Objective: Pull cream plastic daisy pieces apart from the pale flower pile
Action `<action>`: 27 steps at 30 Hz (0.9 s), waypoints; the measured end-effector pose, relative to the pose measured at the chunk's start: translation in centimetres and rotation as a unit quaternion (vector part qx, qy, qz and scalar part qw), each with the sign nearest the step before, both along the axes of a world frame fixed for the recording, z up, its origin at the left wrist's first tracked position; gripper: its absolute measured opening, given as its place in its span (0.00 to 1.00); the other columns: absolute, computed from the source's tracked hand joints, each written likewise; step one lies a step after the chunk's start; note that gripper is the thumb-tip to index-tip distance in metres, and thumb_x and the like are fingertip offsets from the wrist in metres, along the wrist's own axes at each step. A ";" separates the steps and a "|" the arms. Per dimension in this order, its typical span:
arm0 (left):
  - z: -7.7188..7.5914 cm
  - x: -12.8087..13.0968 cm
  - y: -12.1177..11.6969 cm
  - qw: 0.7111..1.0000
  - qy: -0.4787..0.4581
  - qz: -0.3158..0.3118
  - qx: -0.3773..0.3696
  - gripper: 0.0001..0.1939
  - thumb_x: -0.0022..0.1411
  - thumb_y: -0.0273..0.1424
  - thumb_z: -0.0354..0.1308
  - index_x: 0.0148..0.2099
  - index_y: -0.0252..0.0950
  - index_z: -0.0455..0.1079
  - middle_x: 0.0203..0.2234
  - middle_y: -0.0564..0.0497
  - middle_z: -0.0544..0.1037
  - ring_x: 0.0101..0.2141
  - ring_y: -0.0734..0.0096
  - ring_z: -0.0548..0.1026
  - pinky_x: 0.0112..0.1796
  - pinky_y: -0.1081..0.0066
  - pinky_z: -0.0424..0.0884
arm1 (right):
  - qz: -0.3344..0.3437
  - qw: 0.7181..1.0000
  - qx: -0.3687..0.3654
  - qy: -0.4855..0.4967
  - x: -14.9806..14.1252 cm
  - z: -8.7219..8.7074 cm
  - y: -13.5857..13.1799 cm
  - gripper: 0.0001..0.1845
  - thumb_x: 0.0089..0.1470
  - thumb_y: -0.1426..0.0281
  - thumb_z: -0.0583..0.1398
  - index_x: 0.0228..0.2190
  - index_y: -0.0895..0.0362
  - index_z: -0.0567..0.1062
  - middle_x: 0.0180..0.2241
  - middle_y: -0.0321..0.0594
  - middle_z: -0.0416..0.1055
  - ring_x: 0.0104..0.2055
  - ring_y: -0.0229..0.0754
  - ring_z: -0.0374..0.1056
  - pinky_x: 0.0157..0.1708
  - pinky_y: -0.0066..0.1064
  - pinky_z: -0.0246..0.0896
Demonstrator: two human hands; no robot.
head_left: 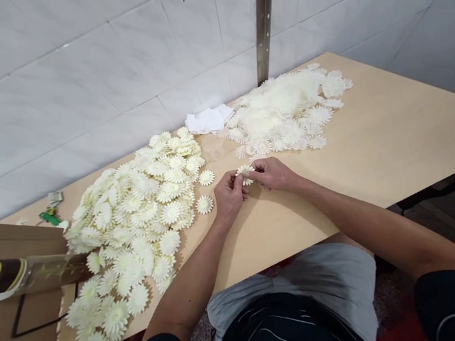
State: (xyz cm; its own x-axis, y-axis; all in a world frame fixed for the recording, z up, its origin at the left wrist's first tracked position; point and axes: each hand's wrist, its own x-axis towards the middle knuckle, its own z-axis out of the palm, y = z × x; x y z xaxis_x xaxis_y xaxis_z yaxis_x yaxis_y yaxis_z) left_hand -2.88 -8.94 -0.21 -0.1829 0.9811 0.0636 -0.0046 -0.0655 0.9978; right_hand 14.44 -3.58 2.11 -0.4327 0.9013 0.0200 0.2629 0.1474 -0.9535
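Now you are pinching one cream flower [245, 172] between your left hand [228, 196] and right hand [273, 174] (fingertips clenched on petals), steadying it between the two piles.

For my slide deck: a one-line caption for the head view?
Both hands, left hand and right hand, hold one white flower between two flower piles on a wooden table.

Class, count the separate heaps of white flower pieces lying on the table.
2: a big heap on the left, a smaller heap by the wall on the right. Loose flowers lie between them.
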 end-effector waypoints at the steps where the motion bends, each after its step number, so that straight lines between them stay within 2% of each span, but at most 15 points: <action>1: 0.0 0.0 0.0 1.000 0.002 0.005 0.000 0.24 0.62 0.52 0.72 0.45 0.36 0.77 0.17 0.58 0.75 0.17 0.74 0.73 0.19 0.76 0.67 | 0.011 1.000 -0.003 0.007 0.0 0.0 0.1 0.30 0.54 0.41 0.71 0.25 0.53 0.72 0.16 0.30 0.66 0.16 0.36 0.63 0.18 0.29 0.55; 5: 0.3 0.3 0.3 0.999 0.014 0.032 -0.011 0.19 0.67 0.47 0.70 0.44 0.37 0.75 0.18 0.58 0.75 0.16 0.75 0.72 0.19 0.77 0.67 | 0.046 0.997 -0.039 0.039 0.1 -0.2 0.8 0.25 0.56 0.46 0.72 0.28 0.54 0.76 0.19 0.32 0.71 0.16 0.37 0.66 0.16 0.28 0.56; 9: 0.8 1.0 1.3 0.998 0.023 0.039 -0.035 0.16 0.69 0.45 0.68 0.43 0.38 0.73 0.19 0.58 0.75 0.16 0.75 0.73 0.18 0.77 0.68 | 0.016 0.998 -0.054 0.042 0.2 0.1 0.9 0.26 0.57 0.47 0.72 0.24 0.55 0.75 0.20 0.36 0.74 0.17 0.36 0.68 0.18 0.27 0.57; 13: 1.0 1.2 2.4 0.999 0.016 0.013 -0.039 0.19 0.66 0.48 0.69 0.42 0.38 0.73 0.20 0.58 0.76 0.15 0.74 0.73 0.16 0.76 0.66 | -0.032 0.997 -0.038 0.058 0.3 0.6 0.4 0.31 0.55 0.42 0.72 0.21 0.54 0.72 0.18 0.35 0.72 0.17 0.35 0.67 0.21 0.27 0.62; 17: 0.9 0.9 2.9 0.999 -0.005 -0.021 -0.024 0.24 0.61 0.51 0.72 0.43 0.37 0.74 0.19 0.58 0.75 0.16 0.74 0.73 0.16 0.77 0.66 | -0.068 0.996 -0.041 0.039 0.7 0.8 0.3 0.34 0.49 0.37 0.73 0.22 0.53 0.73 0.16 0.33 0.69 0.16 0.36 0.64 0.18 0.28 0.60; 21: 0.8 0.9 3.5 0.998 -0.001 -0.046 -0.045 0.24 0.61 0.52 0.72 0.42 0.37 0.74 0.17 0.57 0.75 0.14 0.75 0.71 0.16 0.77 0.64 | -0.101 0.992 -0.067 0.017 1.3 0.6 0.9 0.35 0.42 0.36 0.75 0.23 0.53 0.74 0.14 0.32 0.67 0.15 0.36 0.61 0.16 0.29 0.58; 24: 0.9 0.8 4.1 0.997 -0.021 -0.061 -0.053 0.24 0.59 0.51 0.74 0.41 0.37 0.72 0.18 0.57 0.75 0.17 0.72 0.75 0.18 0.76 0.69 | -0.096 0.993 -0.069 0.027 1.6 0.5 1.2 0.35 0.42 0.36 0.76 0.24 0.54 0.75 0.14 0.32 0.67 0.15 0.35 0.59 0.16 0.28 0.56; 27: 0.9 0.7 4.3 0.996 -0.047 -0.061 -0.047 0.25 0.57 0.51 0.75 0.41 0.37 0.72 0.19 0.57 0.76 0.17 0.73 0.75 0.18 0.76 0.70 | -0.056 0.996 -0.053 0.039 1.8 0.6 1.4 0.34 0.45 0.38 0.75 0.23 0.55 0.75 0.15 0.32 0.68 0.16 0.33 0.59 0.17 0.27 0.55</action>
State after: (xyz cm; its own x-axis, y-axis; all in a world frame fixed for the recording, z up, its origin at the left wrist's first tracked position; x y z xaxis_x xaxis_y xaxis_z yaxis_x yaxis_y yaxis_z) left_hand -2.22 -4.64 0.65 -0.0621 0.9972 -0.0411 -0.1013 0.0347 0.9943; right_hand 16.26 -2.17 2.72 -0.3310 0.9424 -0.0489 0.1960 0.0179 -0.9804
